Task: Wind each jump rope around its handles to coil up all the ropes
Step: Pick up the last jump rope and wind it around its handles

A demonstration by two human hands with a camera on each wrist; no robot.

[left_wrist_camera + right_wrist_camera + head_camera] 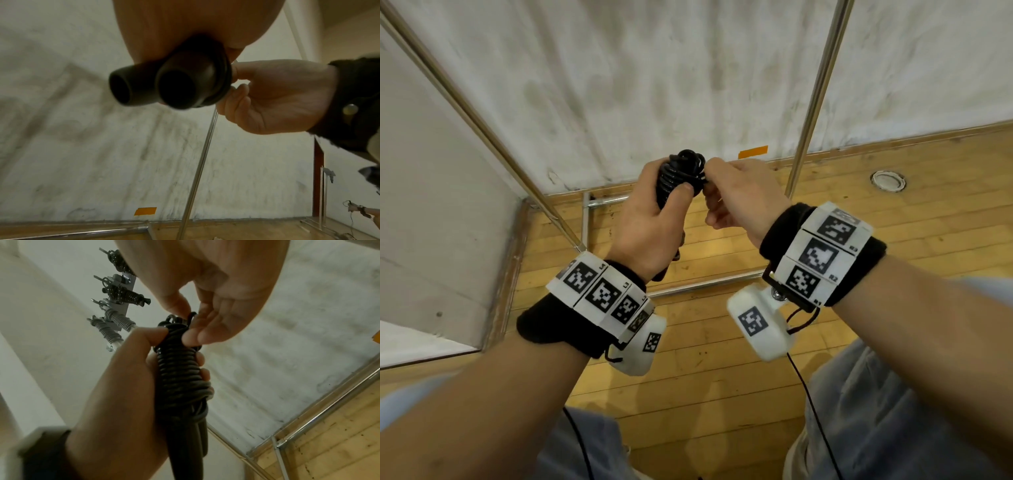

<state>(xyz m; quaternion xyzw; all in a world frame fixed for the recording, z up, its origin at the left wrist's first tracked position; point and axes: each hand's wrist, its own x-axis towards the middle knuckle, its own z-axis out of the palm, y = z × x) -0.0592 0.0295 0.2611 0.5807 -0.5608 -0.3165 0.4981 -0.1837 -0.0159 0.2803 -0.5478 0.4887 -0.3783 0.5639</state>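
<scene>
Both forearms reach out over the wooden floor (722, 394) by the stained white wall (654, 68). Left hand (650, 226) grips the paired handles (156, 86), black rope (180, 369) coiled round them; right hand (736, 195) pinches the last loop at the top. Tucking it snug looks next.

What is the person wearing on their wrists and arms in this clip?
Both hands, left and right, are bare. Each wrist carries a black fabric band ringed with white square-coded marker tiles and a white camera pod trailing thin black cables. Pale blue sleeves show.
</scene>
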